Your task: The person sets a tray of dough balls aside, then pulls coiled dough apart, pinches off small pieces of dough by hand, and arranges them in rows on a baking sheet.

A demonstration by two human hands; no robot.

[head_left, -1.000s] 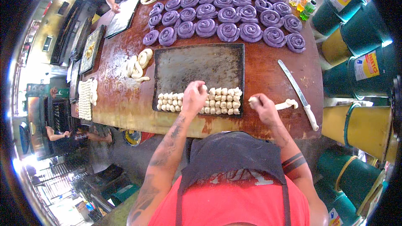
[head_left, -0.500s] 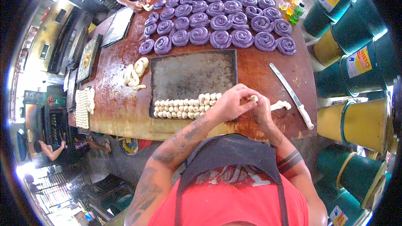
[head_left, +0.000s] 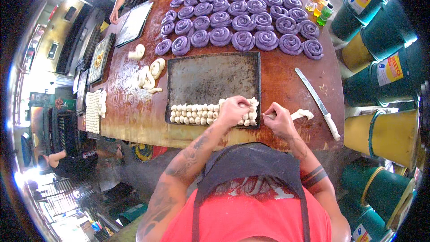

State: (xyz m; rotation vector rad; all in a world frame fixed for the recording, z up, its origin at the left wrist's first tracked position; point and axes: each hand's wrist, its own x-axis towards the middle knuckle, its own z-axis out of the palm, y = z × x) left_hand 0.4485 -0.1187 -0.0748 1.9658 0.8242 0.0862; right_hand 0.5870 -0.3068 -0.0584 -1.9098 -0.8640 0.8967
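Observation:
My left hand point(head_left: 234, 111) is over the front of a dark metal baking tray point(head_left: 210, 76), its fingers pinched together at the rows of small pale dough balls point(head_left: 197, 114). A bit of dough shows at its fingertips, partly hidden. Just beyond the tray's right edge, my right hand point(head_left: 280, 120) is closed round a dough rope, and a pale end of it peeks out by the thumb. The tail of that dough rope point(head_left: 303, 114) lies on the wooden table point(head_left: 286, 141) right of the hand. The balls stand in close rows along the tray's near side.
Several purple dough spirals point(head_left: 242, 40) cover the table's far side. A bread knife point(head_left: 316, 98) lies at right, and pale dough ropes point(head_left: 148, 78) at left. Bottles point(head_left: 322, 13) stand far right, near large buckets point(head_left: 380, 134). A co-worker's hand point(head_left: 114, 17) is by trays at far left.
My hands have parted: the left has gone to the tray, while the right stays near the rope. The co-worker's hands have separated, and a coiled dough piece now lies on the left of the table.

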